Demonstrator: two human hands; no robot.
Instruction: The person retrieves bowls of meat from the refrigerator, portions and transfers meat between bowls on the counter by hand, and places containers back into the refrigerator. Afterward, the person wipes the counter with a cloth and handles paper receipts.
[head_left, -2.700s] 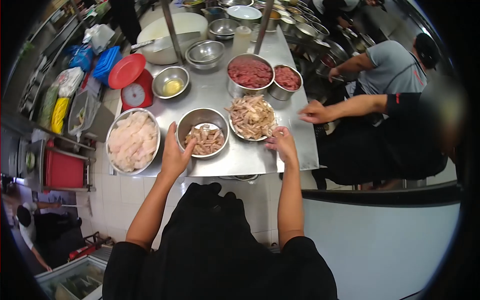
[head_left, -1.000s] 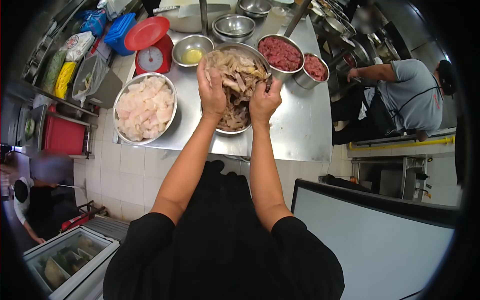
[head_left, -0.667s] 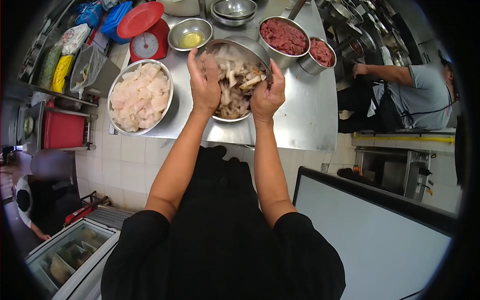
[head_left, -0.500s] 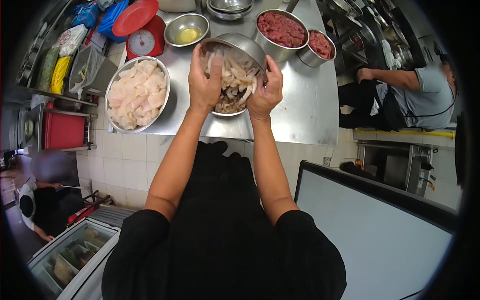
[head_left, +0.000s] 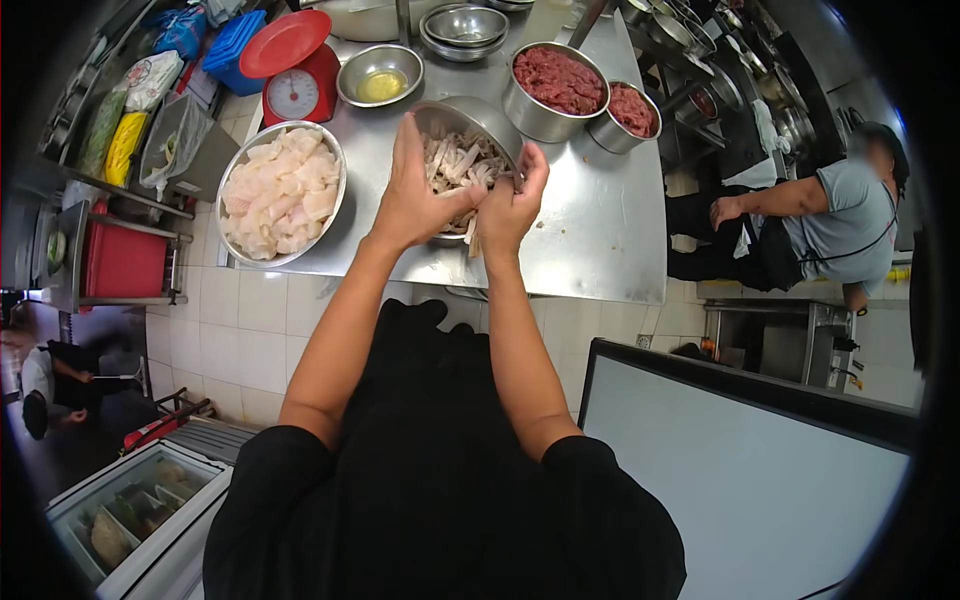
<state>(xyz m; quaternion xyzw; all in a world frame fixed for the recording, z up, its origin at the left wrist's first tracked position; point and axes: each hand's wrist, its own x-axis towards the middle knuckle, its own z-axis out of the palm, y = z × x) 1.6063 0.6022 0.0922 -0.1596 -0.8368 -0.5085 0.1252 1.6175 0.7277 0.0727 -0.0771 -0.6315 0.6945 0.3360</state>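
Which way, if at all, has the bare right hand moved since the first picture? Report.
Yes: the right hand has moved left, nearer the red, round-dialled weighing scale.

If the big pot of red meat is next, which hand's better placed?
Probably the right hand, nearer the big pot; the left hand is across the tilted bowl. Both hands are at that bowl.
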